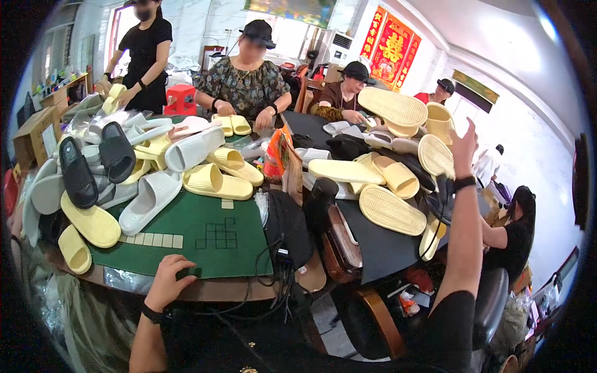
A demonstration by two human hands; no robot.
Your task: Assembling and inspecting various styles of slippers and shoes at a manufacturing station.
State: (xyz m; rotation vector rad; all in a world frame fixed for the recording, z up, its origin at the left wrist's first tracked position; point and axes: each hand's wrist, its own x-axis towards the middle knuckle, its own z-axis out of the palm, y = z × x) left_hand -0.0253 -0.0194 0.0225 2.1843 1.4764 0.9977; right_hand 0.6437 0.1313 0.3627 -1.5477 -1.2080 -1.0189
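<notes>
Yellow slippers (439, 121) stand and lie at the right end of the heap on the dark counter (379, 255), just beside the person's right hand (463, 149). Its fingers point upward; whether that grip closes on a slipper's edge or merely brushes it cannot be told from this view. The left hand (169, 281) has a loose, half-curled grip, thumb and fingers parted with nothing visible between them, at the near edge of the green counter (245, 252).

The likeliest trouble is a slide: the slippers overlap at uneven angles, so a tug on one near the edge might drag its neighbours down.

The right arm reaches up and forward, elbow nearly straight, with a dark wristband (464, 183) at the wrist. The left forearm rises from the lower edge, the hand low and turned inward, its back upward.

Just beyond the left hand runs a row of pale squares (161, 240). Farther out, grey slippers (149, 202) and black slippers (117, 152) are piled, and a co-worker in a patterned top (245, 81) has a hand at another yellow pair (233, 125).
</notes>
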